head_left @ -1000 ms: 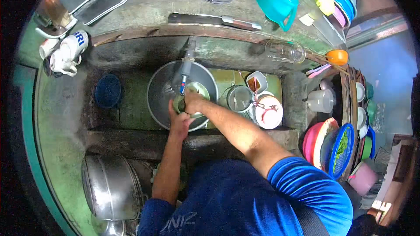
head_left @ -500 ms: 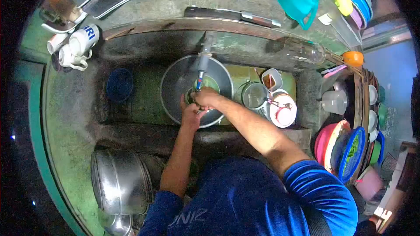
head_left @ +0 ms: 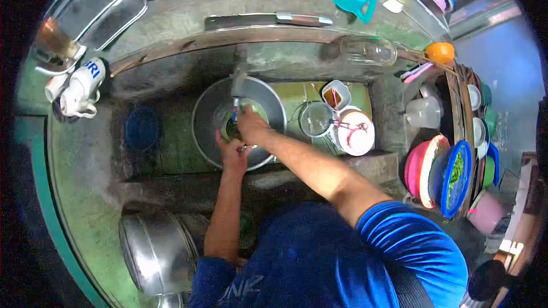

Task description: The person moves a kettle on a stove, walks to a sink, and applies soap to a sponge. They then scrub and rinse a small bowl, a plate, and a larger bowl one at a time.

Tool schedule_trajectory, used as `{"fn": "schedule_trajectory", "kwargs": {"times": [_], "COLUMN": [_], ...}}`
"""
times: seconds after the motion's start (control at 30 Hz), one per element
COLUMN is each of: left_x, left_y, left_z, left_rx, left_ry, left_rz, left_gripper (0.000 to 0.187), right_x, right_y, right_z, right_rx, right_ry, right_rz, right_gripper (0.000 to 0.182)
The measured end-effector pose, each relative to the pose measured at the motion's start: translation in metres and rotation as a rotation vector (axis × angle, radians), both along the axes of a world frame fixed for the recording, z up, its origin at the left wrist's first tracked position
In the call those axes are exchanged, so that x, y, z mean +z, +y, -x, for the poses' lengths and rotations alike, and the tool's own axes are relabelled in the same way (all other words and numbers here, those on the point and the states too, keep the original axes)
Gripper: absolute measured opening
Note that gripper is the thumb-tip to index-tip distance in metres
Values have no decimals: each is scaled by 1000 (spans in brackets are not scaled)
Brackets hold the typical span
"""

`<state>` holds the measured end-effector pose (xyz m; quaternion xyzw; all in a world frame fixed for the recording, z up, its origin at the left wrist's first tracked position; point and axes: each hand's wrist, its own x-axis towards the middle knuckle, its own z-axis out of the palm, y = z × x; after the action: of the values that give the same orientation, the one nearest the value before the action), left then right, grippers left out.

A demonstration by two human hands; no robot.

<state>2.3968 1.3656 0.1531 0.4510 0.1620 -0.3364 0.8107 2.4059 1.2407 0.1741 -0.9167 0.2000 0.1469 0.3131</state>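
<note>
Both hands clasped on a green bowl, left hand, right hand, inside a steel basin.

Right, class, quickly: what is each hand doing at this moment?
Left hand: closed on the rim of the small green bowl, under the tap.
Right hand: on or in the same bowl; grip cannot be told.

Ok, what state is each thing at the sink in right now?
Left hand: holding the small green bowl from below.
Right hand: pressed into that bowl.
Metal basin: upright under the tap.
Clear glass: lying on its side.
Knife: flat on the ledge.
</note>
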Motion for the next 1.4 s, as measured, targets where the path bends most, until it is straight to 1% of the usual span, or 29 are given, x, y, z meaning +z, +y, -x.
{"fn": "schedule_trajectory", "kwargs": {"times": [0.07,0.13,0.17,0.2,0.27,0.3,0.33,0.4,0.43,0.47,0.5,0.53,0.57,0.6,0.67,0.77,0.8,0.87,0.9,0.93,0.97,1.0,1.03,1.07,1.13,1.2,1.23,1.27,1.4], "left_x": [4,9,6,-5,-24,-4,4,18,25,7,-26,-35,-44,-35,-9,-48,-52,-46,-31,4,4,0,-6,-25,-68,-45,-40,-95,-176], "left_y": [-1,0,1,6,9,3,-2,-10,-9,-2,9,11,12,8,-4,-19,-29,-52,-67,-92,-105,-116,-128,-140,-165,-202,-219,-232,-297], "left_z": [5,4,3,-2,-9,-3,0,4,5,0,-11,-14,-17,-11,4,33,51,88,108,127,145,160,172,183,202,217,224,232,258], "left_rx": [0,-21,-37,-55,-21,27,6,127,132,121,75,55,34,21,24,-94,-129,-303,-404,-534,-544,-751,-951,-952,-1074,-1226,-1370,-1301,-1040], "left_ry": [-10,80,24,23,-35,-24,-24,-95,-73,-76,-43,11,67,66,248,146,134,122,90,14,12,-180,-378,-382,-613,-807,-813,-913,-830], "left_rz": [44,86,117,117,172,105,105,18,-9,-12,118,187,253,251,190,184,142,28,-34,-110,-114,-190,-264,-270,-251,-308,-487,-369,-690], "left_gripper": [97,94,94,94,93,89,89,72,60,60,64,61,58,58,56,68,73,82,87,90,90,84,78,78,74,63,61,62,69], "right_x": [-4,22,40,32,8,5,-3,-17,17,19,21,22,37,42,48,34,45,19,-18,15,26,37,20,24,20,6,1,-4,-7], "right_y": [-3,-7,-4,0,2,4,4,5,-3,-3,-1,0,-6,-9,-16,-37,-48,-66,-75,-88,-99,-110,-116,-126,-139,-148,-154,-158,-169], "right_z": [1,-3,-10,-15,-14,1,4,0,7,13,21,28,38,53,85,133,152,193,217,241,273,306,341,369,421,460,474,488,512], "right_rx": [13,200,10,-8,28,174,153,-98,51,40,159,279,384,371,479,322,88,-32,81,41,11,-16,-32,-69,-156,-201,-215,-230,-306], "right_ry": [-53,94,250,246,74,-310,-310,-133,35,31,-41,-111,-25,-28,-229,-315,-437,-524,-482,-261,-172,-81,-121,-68,47,101,163,225,-125], "right_rz": [21,-80,-316,-317,-222,123,126,-84,-117,-121,-94,-63,-63,-63,75,103,-59,52,326,212,218,227,362,330,311,322,318,313,220], "right_gripper": [33,33,40,40,44,42,42,37,34,34,31,29,26,26,28,24,24,25,26,28,29,30,29,29,27,26,25,25,19]}}
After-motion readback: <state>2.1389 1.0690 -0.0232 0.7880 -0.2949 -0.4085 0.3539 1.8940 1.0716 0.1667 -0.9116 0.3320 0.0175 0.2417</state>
